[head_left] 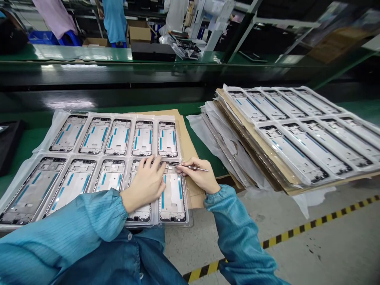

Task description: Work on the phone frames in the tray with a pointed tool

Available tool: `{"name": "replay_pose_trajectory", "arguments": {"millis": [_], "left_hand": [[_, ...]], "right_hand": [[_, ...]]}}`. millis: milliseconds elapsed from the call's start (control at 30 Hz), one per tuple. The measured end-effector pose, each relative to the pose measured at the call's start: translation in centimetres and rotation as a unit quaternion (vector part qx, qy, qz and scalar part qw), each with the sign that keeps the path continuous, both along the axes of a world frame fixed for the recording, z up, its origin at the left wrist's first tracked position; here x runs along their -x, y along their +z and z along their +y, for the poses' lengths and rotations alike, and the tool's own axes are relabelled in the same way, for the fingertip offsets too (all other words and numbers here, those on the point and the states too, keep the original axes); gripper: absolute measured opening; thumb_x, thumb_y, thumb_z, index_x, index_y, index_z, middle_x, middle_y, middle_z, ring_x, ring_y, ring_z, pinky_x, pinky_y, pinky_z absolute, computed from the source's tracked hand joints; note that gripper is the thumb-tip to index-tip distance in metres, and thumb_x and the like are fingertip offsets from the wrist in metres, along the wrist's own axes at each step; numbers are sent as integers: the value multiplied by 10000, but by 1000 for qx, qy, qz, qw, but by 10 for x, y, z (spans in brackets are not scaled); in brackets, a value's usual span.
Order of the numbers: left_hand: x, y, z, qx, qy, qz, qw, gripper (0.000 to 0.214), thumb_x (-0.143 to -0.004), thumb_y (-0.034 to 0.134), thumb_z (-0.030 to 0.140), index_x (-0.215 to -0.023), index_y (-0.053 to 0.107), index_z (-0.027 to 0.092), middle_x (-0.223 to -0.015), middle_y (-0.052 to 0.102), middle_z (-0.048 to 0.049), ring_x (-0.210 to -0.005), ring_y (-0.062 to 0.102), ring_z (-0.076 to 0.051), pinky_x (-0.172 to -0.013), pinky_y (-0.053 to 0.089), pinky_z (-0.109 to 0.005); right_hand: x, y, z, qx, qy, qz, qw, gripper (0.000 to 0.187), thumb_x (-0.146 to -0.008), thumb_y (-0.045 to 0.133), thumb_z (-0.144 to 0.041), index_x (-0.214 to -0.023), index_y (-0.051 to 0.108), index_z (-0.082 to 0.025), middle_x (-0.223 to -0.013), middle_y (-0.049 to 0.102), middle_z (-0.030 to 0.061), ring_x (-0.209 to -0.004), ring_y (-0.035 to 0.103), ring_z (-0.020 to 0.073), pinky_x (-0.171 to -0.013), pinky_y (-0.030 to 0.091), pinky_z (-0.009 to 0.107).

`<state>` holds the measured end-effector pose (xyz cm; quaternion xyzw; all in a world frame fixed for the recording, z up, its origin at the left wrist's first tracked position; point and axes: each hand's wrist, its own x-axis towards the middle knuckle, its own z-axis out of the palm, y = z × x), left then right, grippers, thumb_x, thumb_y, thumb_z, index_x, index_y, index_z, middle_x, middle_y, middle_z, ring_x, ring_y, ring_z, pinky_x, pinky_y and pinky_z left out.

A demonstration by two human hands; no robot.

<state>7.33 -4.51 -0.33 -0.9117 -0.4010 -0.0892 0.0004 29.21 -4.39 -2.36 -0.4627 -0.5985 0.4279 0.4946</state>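
Note:
My right hand [202, 174] pinches a thin metal pair of tweezers [197, 169], its tip over the upper end of a phone frame [173, 194] at the near right corner of a tray. My left hand [146, 183] lies with fingers spread across the neighbouring frame, and its fingertips reach the top edge of the corner one. Part of that neighbouring frame is hidden under the hand. The clear plastic tray [44, 143] holds two rows of silvery phone frames with black rims and blue strips. Brown paper [190, 152] sticks out from under it.
On my right stands a tall stack of similar loaded trays [299, 118], layered with brown card and white film [204, 130]. A black tray [10, 144] is at the far left. A green-edged bench [89, 53] runs across the back, with people beyond. Yellow-black tape [285, 237] marks the floor.

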Motion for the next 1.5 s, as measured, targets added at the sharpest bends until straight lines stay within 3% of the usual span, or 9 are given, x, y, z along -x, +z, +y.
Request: {"name": "replay_pose_trajectory", "arguments": {"millis": [500,1033,1500], "left_hand": [[5,-3,2,13,-11,-47,999,455,-888,449,229,-1282,578,44,-1410,463,-203,-1293,400,-368,-1061,389,-542],[7,-7,1,-11,-20,-75,997,425,-885,452,226,-1225,624,38,-1404,481,-207,-1293,415,-372,-1056,405,-538],[7,-6,-1,-3,-13,-63,998,434,-877,454,229,-1234,618,43,-1400,480,-207,-1292,417,-376,-1047,404,-550]], "right_hand": [[-4,-2,1,-8,28,3,1000,202,-858,767,-321,-753,686,-168,-754,724,60,-547,640,136,-525,540,220],[4,0,-1,58,-7,49,997,354,-788,815,-435,-742,604,-154,-724,722,102,-604,703,188,-520,577,223],[11,6,2,112,-21,80,990,454,-728,843,-516,-689,574,-152,-720,718,125,-604,702,194,-445,522,195]]}}
